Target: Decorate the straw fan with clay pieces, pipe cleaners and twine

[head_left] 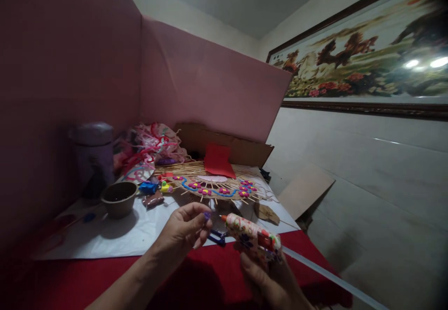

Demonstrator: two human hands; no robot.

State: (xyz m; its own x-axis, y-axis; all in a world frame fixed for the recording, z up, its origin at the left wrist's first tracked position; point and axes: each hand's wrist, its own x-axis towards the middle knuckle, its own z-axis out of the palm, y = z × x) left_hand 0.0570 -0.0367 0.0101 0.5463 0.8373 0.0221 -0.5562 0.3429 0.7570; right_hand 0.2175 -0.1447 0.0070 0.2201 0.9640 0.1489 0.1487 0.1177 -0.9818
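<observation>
My right hand [266, 277] is wrapped round a patterned glue gun [254, 237], its orange nozzle pointing left. A clear glue stick [332, 277] trails out of its back to the lower right. My left hand [185, 230] is pinched on a tiny purple piece [207, 215] held just left of the nozzle. Beyond both hands a fan-shaped craft of wooden sticks [215, 186] lies on white paper, decorated with pink flowers and a blue wavy line.
A brown bowl [119, 199], a purple lidded jar [93, 154], bright clay bits [157, 189], a red card [219, 160] and a cardboard box [224, 144] sit on the table. Pink boards [196, 77] wall off the back. Red cloth [210, 277] covers the near edge.
</observation>
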